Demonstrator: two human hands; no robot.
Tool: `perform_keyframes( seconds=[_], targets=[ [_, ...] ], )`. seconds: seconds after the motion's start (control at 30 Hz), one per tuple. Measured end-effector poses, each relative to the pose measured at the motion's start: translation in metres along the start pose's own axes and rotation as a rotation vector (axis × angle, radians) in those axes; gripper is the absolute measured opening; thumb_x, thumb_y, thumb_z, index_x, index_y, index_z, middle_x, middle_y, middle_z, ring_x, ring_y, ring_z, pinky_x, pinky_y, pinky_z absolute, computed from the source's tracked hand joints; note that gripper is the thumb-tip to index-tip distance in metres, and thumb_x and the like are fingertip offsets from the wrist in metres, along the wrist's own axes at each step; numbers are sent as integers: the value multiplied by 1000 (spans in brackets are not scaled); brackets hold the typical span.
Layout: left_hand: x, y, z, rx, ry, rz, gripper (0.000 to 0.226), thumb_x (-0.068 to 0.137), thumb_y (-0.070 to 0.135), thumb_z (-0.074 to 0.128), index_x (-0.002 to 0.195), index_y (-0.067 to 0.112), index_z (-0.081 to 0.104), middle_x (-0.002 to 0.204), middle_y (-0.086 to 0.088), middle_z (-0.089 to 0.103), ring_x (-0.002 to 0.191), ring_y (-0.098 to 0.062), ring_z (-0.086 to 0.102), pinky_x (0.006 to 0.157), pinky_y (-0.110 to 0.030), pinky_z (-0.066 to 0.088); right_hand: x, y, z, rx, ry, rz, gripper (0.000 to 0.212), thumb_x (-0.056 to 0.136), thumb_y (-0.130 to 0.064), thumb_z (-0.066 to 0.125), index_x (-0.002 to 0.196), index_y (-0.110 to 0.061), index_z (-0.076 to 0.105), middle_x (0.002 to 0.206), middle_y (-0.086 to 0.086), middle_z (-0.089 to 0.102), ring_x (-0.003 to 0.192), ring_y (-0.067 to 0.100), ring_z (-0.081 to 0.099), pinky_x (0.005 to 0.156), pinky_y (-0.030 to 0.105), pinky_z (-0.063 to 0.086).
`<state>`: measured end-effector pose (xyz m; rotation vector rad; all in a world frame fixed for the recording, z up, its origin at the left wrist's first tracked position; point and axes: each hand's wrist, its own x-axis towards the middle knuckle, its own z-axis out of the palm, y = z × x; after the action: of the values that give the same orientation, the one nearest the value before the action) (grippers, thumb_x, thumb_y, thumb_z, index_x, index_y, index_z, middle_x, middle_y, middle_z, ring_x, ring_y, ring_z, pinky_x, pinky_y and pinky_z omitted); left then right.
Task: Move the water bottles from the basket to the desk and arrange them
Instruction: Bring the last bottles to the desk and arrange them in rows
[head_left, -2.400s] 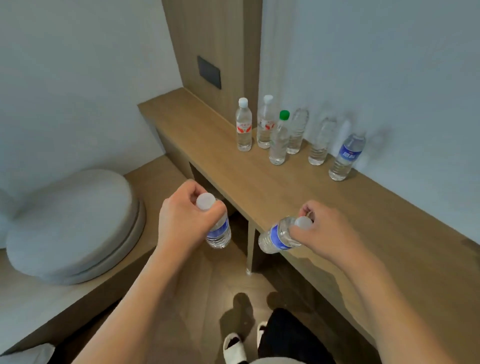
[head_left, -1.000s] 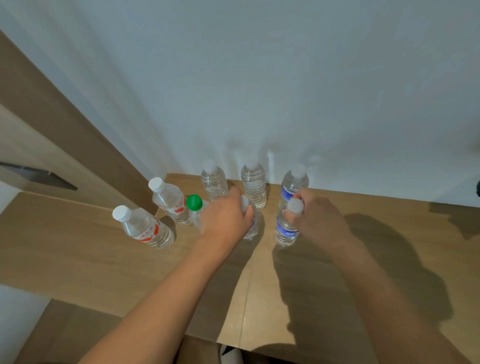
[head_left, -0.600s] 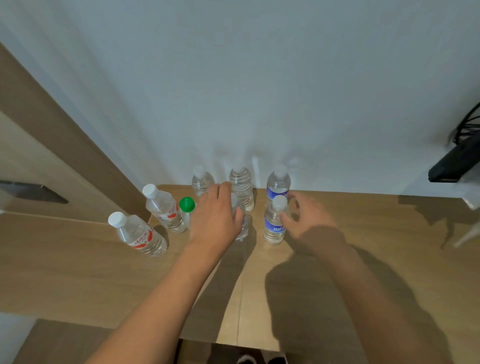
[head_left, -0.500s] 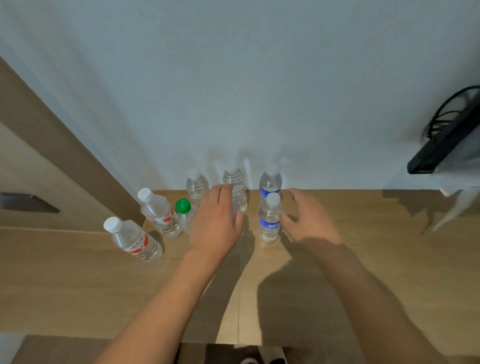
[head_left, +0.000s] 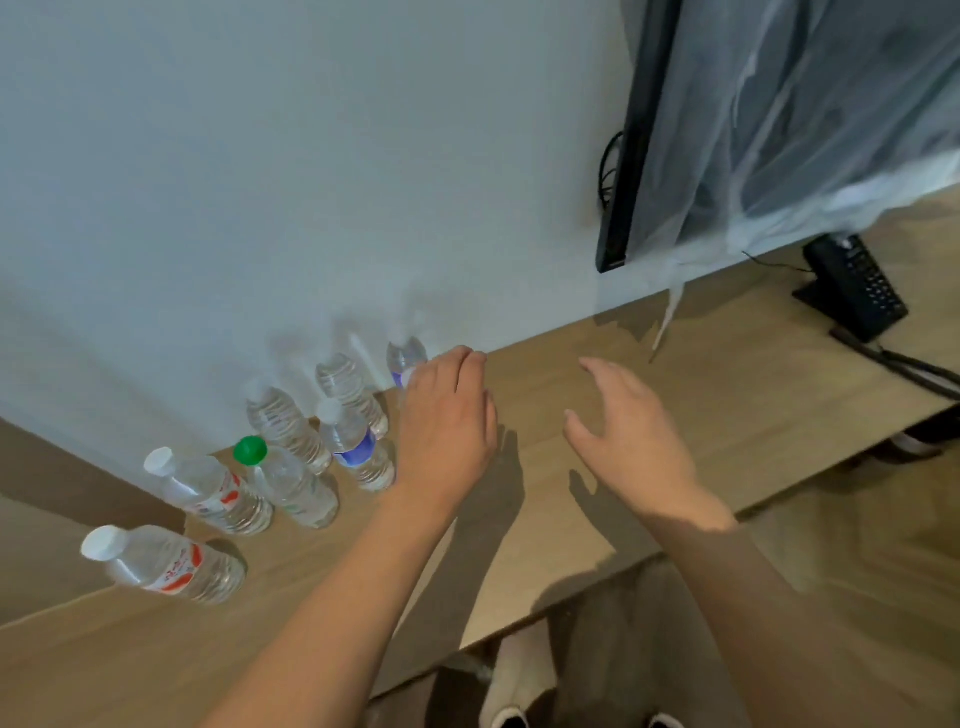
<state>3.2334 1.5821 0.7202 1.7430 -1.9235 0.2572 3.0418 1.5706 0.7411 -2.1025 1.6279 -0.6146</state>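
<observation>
Several clear water bottles stand in a cluster against the white wall on the wooden desk (head_left: 727, 395). Two red-labelled bottles (head_left: 166, 564) (head_left: 208, 491) are at the left, then a green-capped bottle (head_left: 285, 483), plain ones (head_left: 285, 426) (head_left: 345, 384) and a blue-labelled bottle (head_left: 356, 447). Another blue-labelled bottle (head_left: 405, 358) stands at the back. My left hand (head_left: 447, 426) hovers with loosely bent fingers in front of one more bottle, of which only the cap edge (head_left: 407, 376) shows. My right hand (head_left: 628, 436) is spread above bare desk, holding nothing.
A dark screen (head_left: 621, 156) draped in a plastic sheet (head_left: 805, 114) hangs at the upper right. A black desk phone (head_left: 852, 286) with its cord sits at the far right. The desk's front edge runs diagonally, with slippered feet (head_left: 511, 712) on the floor below.
Both hands set their blue-labelled bottles down in the cluster and let go. The view has swung right, and both hands have moved right, away from the bottles they placed.
</observation>
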Motion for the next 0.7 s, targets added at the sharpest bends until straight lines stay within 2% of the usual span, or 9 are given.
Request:
perform_keyframes(
  seconds=[0.13,0.3,0.47,0.57,0.7],
  targets=[
    [18,64,27,-40,-49,101,36,85,12,54,119,0,59,120,-16,59,107,-34,55,94,-46,45,-23,54,-43,10,63,123,60,96,-31,56,151,-25,32,154,-3,36,142,14,32,118,35,29],
    [34,167,57,-74,-102,203,34,86,12,62,119,4,61,119,-15,62,109,-32,57,98,-46,46,-53,133,-100,-30,131,249,61,95,-31,57,150,-20,34,151,1,41,139,17,37,116,33,30],
    [49,300,94,-132,-153,332,33,91,18,60,123,7,61,126,-11,60,118,-29,55,108,-45,39,-96,232,-172,-67,225,409,61,94,-30,57,149,-17,36,149,4,44,138,21,38,113,33,31],
    [58,371,115,-176,-155,398,35,91,17,60,125,7,60,128,-12,59,119,-30,54,109,-47,40,-119,285,-211,-69,292,463,61,93,-32,58,148,-17,38,149,3,45,137,20,40,113,34,34],
    [67,457,142,-224,-156,475,35,92,19,56,124,6,58,128,-13,58,116,-32,53,106,-48,40,-149,348,-257,-85,382,515,59,92,-29,60,147,-15,41,148,4,46,136,20,41,114,32,32]
  ],
)
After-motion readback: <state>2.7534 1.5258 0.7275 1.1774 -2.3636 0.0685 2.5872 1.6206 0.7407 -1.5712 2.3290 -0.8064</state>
